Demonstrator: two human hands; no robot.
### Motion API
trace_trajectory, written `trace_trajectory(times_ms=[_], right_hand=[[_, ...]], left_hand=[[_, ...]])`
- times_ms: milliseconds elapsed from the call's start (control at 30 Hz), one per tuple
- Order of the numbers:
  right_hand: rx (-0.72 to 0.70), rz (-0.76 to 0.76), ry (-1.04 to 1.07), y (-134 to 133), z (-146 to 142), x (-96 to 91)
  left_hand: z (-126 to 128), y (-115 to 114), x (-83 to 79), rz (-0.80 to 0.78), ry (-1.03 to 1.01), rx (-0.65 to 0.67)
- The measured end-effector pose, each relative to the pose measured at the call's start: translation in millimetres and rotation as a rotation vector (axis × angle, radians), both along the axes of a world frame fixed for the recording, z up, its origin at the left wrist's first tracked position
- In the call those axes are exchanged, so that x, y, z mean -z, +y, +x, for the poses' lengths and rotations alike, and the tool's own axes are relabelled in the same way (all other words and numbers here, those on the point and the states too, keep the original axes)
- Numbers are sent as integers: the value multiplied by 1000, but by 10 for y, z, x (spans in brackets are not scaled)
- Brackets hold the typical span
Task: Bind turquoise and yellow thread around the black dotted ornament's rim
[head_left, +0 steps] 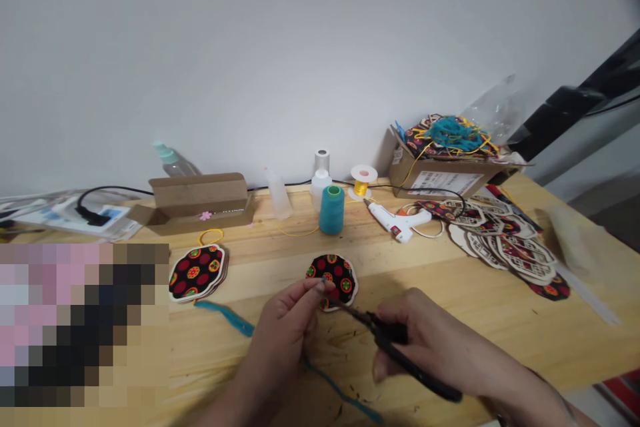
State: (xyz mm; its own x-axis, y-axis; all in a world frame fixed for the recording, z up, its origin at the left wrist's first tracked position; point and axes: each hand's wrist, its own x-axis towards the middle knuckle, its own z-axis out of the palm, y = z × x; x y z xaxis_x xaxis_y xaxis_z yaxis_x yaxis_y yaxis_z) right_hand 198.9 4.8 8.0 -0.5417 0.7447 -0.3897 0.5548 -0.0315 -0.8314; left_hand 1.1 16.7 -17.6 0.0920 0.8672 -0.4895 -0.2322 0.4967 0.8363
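Observation:
My left hand (287,323) is closed in a pinch at the lower edge of a black fabric piece with red and yellow flowers (334,275) lying on the wooden table (450,293). A teal thread (330,387) trails from that hand toward me. My right hand (425,337) grips black scissors (400,350), whose tip points at the pinched spot.
A stack of similar fabric pieces (197,272) lies to the left, with a teal cord (225,315) below it. Behind stand a teal thread spool (331,209), a yellow spool (362,181), a white glue gun (397,220), cardboard boxes (197,203) and laser-cut wooden pieces (505,240).

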Motion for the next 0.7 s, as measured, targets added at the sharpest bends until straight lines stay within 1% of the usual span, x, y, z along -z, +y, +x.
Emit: trace_trajectory(times_ms=[67,133,167,233,367,433,567,633,700], right_hand=[[-120,101,-142,-76,49,-83],[-162,238,-312,-139,130,-145],[-145,294,-392,-159,186,-159],[-65,362,-547,-165,331,-148],[107,389,-776,-86,728,-38],[170,419,-820,-44,941,31],[210,500,-821,-14,1276,169],[225,533,-817,-19,1362,210],[251,585,-805,-27,1365,200]], left_hand=[[-12,11,0,16,-10,-62],[-23,15,-2,14,-51,-103],[-26,14,-5,5,-74,-106],[-28,12,-16,-3,-105,-100],[-22,23,-49,-18,-189,-115],[-25,34,-61,-50,-259,-110],[-44,33,-60,-112,-362,-90],[-52,24,-58,-120,-394,-84],[-52,14,-61,-124,-423,-64]])
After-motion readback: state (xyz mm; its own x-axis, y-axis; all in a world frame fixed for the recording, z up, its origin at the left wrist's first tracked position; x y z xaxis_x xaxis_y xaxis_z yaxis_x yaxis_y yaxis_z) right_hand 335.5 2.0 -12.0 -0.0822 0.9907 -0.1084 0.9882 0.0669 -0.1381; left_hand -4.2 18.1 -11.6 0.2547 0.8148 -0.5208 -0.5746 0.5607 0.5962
